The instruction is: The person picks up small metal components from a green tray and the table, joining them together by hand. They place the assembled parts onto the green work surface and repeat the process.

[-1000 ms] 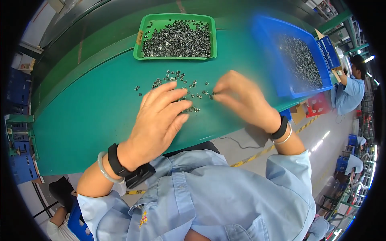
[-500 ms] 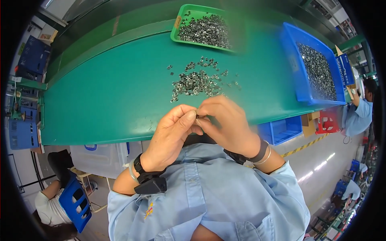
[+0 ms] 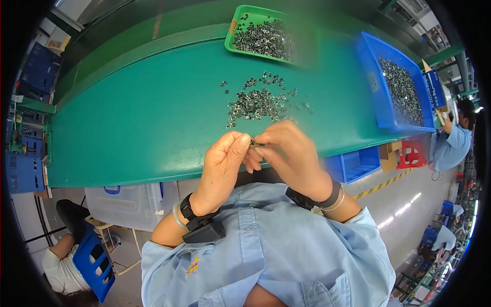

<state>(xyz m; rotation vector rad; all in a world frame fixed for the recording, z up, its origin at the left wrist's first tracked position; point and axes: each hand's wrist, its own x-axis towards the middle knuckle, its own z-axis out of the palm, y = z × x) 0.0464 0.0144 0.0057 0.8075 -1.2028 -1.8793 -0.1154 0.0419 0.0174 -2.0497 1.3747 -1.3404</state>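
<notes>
My left hand (image 3: 223,166) and my right hand (image 3: 290,156) meet at the near edge of the green table (image 3: 138,128). Between their thumbs and fingertips sits a tiny dark metal part (image 3: 252,144), pinched from both sides and mostly covered by the fingers. Just beyond my hands lies a loose pile of small metal parts (image 3: 258,105), black and silver, with a few scattered around it. Further off, a green tray (image 3: 231,38) holds many more such pieces.
At the right end of the table stands a blue bin (image 3: 376,84) full of small metal parts. Below the edge are an empty-looking blue crate (image 3: 360,166) and a red stool (image 3: 410,154). One person sits at lower left by a blue chair (image 3: 94,261); another person (image 3: 452,146) is at far right.
My fingertips have parted slightly around the tiny part, and my left hand is more upright. The table and trays appear a little shifted in view.
</notes>
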